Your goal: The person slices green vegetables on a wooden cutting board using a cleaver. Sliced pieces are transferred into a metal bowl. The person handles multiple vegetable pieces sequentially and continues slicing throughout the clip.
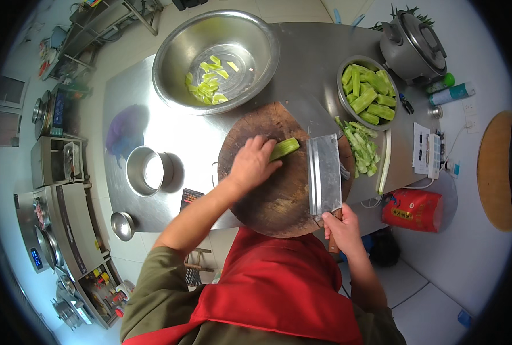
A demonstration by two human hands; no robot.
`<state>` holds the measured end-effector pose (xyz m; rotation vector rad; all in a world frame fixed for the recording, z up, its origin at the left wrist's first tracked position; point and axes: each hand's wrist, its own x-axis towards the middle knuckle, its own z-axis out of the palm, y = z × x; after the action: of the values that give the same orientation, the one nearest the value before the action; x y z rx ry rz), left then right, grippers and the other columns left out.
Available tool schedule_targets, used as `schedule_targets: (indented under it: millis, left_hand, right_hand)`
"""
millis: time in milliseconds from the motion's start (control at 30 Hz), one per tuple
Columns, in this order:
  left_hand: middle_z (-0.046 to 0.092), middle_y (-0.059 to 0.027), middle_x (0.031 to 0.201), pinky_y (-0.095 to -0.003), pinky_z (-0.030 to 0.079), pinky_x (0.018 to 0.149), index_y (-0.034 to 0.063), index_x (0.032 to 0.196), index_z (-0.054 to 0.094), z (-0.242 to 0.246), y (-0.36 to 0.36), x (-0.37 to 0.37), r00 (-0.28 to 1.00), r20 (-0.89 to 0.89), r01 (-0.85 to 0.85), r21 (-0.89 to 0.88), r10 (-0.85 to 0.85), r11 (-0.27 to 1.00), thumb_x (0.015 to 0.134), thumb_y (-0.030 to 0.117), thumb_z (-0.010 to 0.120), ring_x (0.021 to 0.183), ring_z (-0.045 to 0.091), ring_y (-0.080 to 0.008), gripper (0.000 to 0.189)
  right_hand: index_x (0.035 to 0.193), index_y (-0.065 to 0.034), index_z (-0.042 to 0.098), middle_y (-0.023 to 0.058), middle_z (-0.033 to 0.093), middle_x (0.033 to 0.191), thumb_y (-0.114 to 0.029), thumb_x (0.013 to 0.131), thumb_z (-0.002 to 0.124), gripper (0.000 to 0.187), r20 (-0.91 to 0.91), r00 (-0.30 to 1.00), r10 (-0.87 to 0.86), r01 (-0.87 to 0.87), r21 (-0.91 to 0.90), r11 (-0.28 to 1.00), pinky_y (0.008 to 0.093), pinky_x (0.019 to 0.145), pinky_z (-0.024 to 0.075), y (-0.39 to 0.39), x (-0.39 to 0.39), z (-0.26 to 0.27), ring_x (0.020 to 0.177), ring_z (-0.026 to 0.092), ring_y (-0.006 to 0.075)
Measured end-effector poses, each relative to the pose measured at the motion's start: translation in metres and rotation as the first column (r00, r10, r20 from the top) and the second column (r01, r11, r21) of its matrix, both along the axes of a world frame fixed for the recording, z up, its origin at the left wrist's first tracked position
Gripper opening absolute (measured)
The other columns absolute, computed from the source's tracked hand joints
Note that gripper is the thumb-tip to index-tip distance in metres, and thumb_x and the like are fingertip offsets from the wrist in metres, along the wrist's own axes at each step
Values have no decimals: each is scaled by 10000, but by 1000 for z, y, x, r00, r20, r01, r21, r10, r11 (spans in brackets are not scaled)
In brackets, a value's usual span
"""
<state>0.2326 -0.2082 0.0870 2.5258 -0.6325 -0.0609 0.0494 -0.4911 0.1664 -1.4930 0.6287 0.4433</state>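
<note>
My left hand [256, 161] rests on a peeled green stem piece [285, 148] lying on the round wooden chopping block [277, 189]; the fingers cover its near end. My right hand [342, 226] grips the wooden handle of a cleaver [325, 172], whose broad blade is over the block's right part. Beyond the block, a large steel basin [247, 39] holds thin green slices [206, 88]. A steel bowl [392, 123] at the upper right is full of thick peeled stem pieces [363, 100]. Green peelings [361, 148] lie heaped right of the block.
An empty steel pot [167, 168] stands on the steel table [122, 189] at the left, with a small steel bowl [122, 226] near its corner. A rice cooker [411, 47] stands at the upper right. A red bag [413, 210] is by the wall.
</note>
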Motion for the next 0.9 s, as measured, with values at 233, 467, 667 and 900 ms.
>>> schedule_targets:
  millis: [233,467,667,900]
  left_hand:
    - [660,-165,1396,-489,552,1063,48,1455,665,-29,-21,-61,990,-10,-138,58,139,989,935,223,878,1261,633,-399,588]
    - [669,-170,1417,-512,540,1103,48,1365,734,-35,3,-127,952,77,-298,-4,297,955,934,180,880,1281,638,-429,474]
    - [745,-136,1249,-475,605,970,61,1220,785,-35,-4,-130,924,117,-345,-159,364,925,989,115,823,1115,717,-394,241]
    - [789,-147,1054,-466,619,857,68,1126,826,-41,-13,-121,913,13,-399,-187,409,898,1002,116,819,969,761,-384,134]
  right_hand:
    - [1069,-44,624,34,674,848,-172,1101,727,167,19,986,166,-167,96,981,310,583,563,-34,-6,-18,658,643,108]
    - [1074,-39,587,56,663,865,-247,1125,707,245,28,925,378,-375,207,903,312,597,565,-45,0,-40,684,644,118]
    - [1038,-57,576,42,646,802,-252,1114,713,250,31,928,372,-371,175,912,317,548,540,-36,7,-51,619,611,120]
    - [1062,-57,598,30,640,777,-225,1104,710,206,-31,933,359,-352,140,926,320,531,529,-28,5,-53,593,598,114]
